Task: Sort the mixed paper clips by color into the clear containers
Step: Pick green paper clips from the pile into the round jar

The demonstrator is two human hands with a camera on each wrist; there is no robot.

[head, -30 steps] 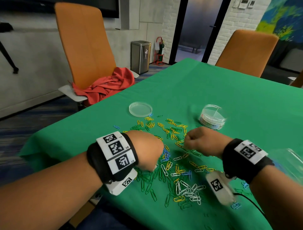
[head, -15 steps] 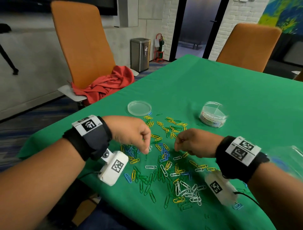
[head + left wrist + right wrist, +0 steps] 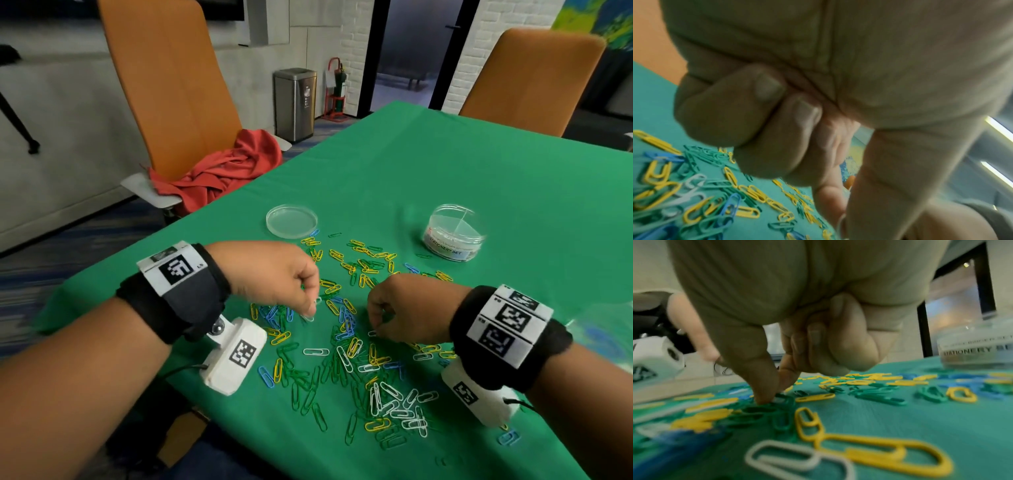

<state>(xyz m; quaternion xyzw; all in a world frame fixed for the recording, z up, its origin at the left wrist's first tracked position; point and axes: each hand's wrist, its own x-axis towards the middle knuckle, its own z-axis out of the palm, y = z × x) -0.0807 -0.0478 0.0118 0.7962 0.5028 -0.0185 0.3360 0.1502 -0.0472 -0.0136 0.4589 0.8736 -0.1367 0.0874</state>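
Observation:
Mixed yellow, green, blue and white paper clips (image 3: 346,349) lie scattered on the green tablecloth (image 3: 479,178). My left hand (image 3: 310,313) hovers over the pile's left part, fingers curled, thumb and forefinger pinching a white clip (image 3: 842,219) just above the cloth. My right hand (image 3: 373,330) is at the pile's middle. Its thumb and forefinger (image 3: 764,392) pinch a white clip (image 3: 779,400) that lies among green ones. A round clear divided container (image 3: 454,236) labelled STATIONERY SET stands beyond the pile at the right, also seen as the container (image 3: 978,352) in the right wrist view.
A flat clear lid (image 3: 291,221) lies at the pile's far left. A second clear container (image 3: 609,329), blurred, stands at the right edge by my right forearm. Two orange chairs (image 3: 171,85) stand at the table; a red cloth (image 3: 219,171) lies on one seat.
My left hand turned over from a fist above the pile, shifted left and brought its fingertips down to the clips. The right hand edged left and lower onto the pile.

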